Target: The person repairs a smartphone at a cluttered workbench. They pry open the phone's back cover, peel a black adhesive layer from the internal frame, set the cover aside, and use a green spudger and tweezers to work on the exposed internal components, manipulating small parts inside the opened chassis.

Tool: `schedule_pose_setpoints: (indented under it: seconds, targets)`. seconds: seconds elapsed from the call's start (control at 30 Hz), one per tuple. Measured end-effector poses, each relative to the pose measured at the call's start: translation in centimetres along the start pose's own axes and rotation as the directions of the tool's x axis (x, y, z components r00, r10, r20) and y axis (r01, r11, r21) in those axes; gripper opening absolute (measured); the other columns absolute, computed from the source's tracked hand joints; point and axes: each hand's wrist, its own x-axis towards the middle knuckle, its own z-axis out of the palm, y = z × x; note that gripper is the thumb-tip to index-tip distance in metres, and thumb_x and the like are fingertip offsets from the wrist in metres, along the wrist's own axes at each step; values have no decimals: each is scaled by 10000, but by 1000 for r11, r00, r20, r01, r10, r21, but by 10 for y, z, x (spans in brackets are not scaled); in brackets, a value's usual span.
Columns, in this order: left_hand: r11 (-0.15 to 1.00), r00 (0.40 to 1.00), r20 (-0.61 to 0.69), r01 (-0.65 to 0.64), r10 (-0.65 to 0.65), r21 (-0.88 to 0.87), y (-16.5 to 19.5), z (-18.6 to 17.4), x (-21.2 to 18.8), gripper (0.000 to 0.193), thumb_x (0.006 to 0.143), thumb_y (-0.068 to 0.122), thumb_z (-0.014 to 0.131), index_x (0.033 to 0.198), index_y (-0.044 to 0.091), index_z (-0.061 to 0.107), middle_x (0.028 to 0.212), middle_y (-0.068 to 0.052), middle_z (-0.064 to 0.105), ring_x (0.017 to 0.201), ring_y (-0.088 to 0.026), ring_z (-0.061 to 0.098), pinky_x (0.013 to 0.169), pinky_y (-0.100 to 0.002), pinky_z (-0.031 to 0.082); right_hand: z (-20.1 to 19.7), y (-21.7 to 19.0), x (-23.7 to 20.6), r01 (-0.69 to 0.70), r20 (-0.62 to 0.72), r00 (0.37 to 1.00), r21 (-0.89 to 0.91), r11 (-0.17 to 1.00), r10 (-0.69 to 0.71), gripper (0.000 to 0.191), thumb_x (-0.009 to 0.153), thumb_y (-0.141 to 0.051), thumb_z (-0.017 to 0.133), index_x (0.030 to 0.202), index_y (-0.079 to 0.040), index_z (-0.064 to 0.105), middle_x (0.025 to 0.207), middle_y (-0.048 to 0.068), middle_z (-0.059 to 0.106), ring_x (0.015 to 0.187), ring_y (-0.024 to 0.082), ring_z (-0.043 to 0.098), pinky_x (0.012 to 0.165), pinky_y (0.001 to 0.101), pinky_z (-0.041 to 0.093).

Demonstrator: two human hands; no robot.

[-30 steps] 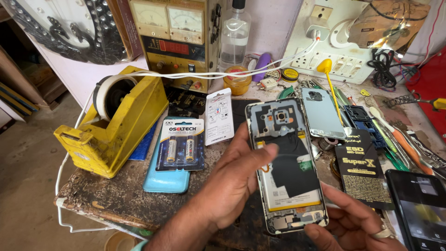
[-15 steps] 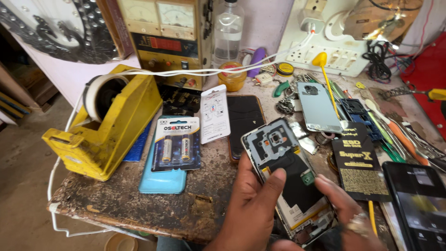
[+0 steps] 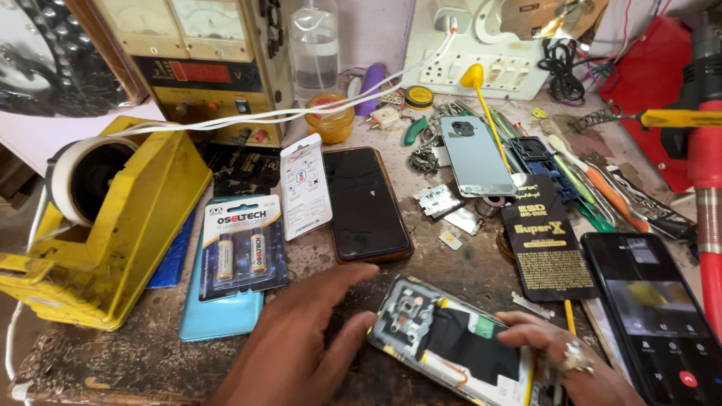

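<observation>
While it lies near the worktop's [image 3: 481, 259] front edge, the opened phone [image 3: 451, 342] has its long axis slanting from upper left to lower right, camera end toward the left hand [image 3: 301, 338]. That hand is spread, fingers loose, thumb just beside the phone's camera end. The right hand [image 3: 560, 361] pinches the phone's far edge. Beyond the left hand lie a dark phone [image 3: 366, 203] and a battery pack [image 3: 242, 244]; a tape dispenser [image 3: 105, 218] sits farther left.

The right hand [image 3: 560, 361] grips an opened phone [image 3: 451, 342] on the workbench [image 3: 120, 361]. The left hand [image 3: 301, 338] rests beside it, fingers spread
</observation>
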Motion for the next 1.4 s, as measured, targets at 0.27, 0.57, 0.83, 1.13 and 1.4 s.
schedule_pose_setpoints:
  seconds: [0.27,0.57,0.83,1.13,1.4]
  targets:
    - [665,852,197,-506,485,549,4,-7,49,418,742,40,658,1160,35,678,1099,-104,695,1051,-307,624,894,-415,488,9,-98,30,176,-114,962,-438,881,-249,593,832,-392,849,1340,-169,639,1560,86,556,1488,339,412,1140,483,312]
    - [641,907,225,-412,355,648,20,-6,88,324,729,2,656,1038,92,689,1005,-74,662,1016,-309,613,852,-436,513,-38,-115,-15,-299,-555,817,-639,709,-155,963,527,-540,938,1309,-63,640,1245,144,692,1137,276,664,1006,421,515]
    - [718,754,427,-636,499,284,16,-5,86,1187,605,534,925,1517,3,381,1476,-205,525,1424,-384,403,1139,-530,258,-39,-22,-74,-409,-749,659,-277,870,71,1147,424,-177,988,1423,101,496,1008,157,768,953,214,767,937,350,569]
    - [742,783,348,-611,515,276,-6,12,77,1032,780,486,821,1545,-16,344,1458,-224,542,1469,-415,366,1206,-608,128,-36,41,-72,-376,-810,584,-215,901,50,1198,436,-79,929,1495,61,388,1098,209,719,1014,286,717,1040,409,498]
    - [744,803,259,-596,537,303,-5,28,75,993,780,552,790,1461,-59,405,1379,-263,569,1427,-424,396,1209,-612,116,-49,-21,-45,-731,-749,581,-308,609,318,1208,566,-429,915,1547,-12,348,1148,197,725,1038,295,734,987,401,542]
